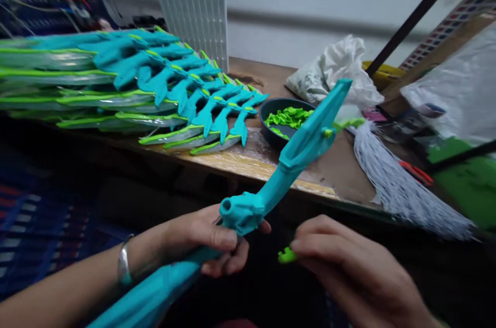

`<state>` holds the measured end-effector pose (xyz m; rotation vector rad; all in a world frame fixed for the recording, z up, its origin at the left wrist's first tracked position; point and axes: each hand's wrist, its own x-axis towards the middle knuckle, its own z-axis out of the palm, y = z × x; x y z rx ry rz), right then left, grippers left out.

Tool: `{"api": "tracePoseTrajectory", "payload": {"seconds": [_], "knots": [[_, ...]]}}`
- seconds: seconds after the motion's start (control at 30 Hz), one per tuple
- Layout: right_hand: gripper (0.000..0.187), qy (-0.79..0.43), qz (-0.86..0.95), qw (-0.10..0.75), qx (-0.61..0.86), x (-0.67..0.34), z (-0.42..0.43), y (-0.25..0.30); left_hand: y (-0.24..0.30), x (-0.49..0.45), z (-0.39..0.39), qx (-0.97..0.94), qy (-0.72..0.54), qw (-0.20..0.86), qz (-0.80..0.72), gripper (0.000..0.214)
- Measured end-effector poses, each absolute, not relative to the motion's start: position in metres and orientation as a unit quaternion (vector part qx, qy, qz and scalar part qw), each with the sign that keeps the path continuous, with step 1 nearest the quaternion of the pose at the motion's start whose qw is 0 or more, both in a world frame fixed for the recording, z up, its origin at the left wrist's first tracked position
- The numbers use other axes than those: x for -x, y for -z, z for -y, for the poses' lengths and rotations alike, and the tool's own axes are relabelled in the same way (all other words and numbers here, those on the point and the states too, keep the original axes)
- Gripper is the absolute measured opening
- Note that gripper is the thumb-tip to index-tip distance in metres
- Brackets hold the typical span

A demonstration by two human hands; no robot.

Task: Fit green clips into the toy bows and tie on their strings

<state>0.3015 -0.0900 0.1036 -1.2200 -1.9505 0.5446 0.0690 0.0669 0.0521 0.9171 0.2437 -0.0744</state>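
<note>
My left hand (217,240) is closed around a long turquoise plastic piece (271,188) that looks like a toy bow, gripping it below its hollow middle joint. It slants from the lower left up to the right, over the table edge, and a small green knob (327,133) sits near its upper end. Between the thumb and fingers of my right hand (344,261) is a small bright green plastic part (287,255), its outer end notched. That part is apart from the turquoise piece. The fingers hide the rest of it.
Similar turquoise and green pieces (186,80) lie stacked on the table's left side. A dark round bowl (267,134) holds loose green parts (290,117). To its right are a white sack (341,64), a bundle of white strings (383,183) and a red-handled tool (416,173).
</note>
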Motion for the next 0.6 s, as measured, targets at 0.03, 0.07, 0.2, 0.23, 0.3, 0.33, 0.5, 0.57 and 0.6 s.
{"api": "tracePoseTrajectory", "payload": {"seconds": [0.03,0.07,0.2,0.23,0.3,0.33,0.5,0.57,0.6], "knots": [[0.037,-0.249,0.768,0.359,0.468,-0.298,0.094,-0.103,-0.048,-0.073,-0.064,-0.45,0.047,0.883,-0.127,0.06],[0.036,-0.281,0.765,0.342,0.468,-0.295,0.096,-0.101,-0.042,-0.076,-0.061,-0.462,0.061,0.875,-0.131,0.054],[0.025,-0.357,0.717,0.321,0.505,-0.287,0.102,-0.075,0.001,-0.078,-0.05,-0.49,0.155,0.85,-0.117,0.042],[0.023,-0.367,0.704,0.323,0.515,-0.285,0.102,-0.064,0.012,-0.076,-0.048,-0.494,0.176,0.843,-0.12,0.043],[0.019,-0.38,0.683,0.328,0.531,-0.28,0.102,-0.04,0.03,-0.072,-0.047,-0.514,0.215,0.818,-0.144,0.047],[0.018,-0.384,0.671,0.332,0.54,-0.279,0.102,-0.028,0.036,-0.071,-0.049,-0.534,0.234,0.798,-0.154,0.046],[0.004,-0.402,0.599,0.354,0.596,-0.271,0.093,0.018,0.041,-0.076,-0.068,-0.738,0.288,0.593,-0.143,0.029],[0.003,-0.413,0.595,0.35,0.595,-0.268,0.088,0.026,0.039,-0.082,-0.075,-0.771,0.284,0.547,-0.162,0.029],[0.004,-0.414,0.596,0.351,0.592,-0.266,0.086,0.027,0.038,-0.084,-0.078,-0.773,0.287,0.539,-0.172,0.028]]}}
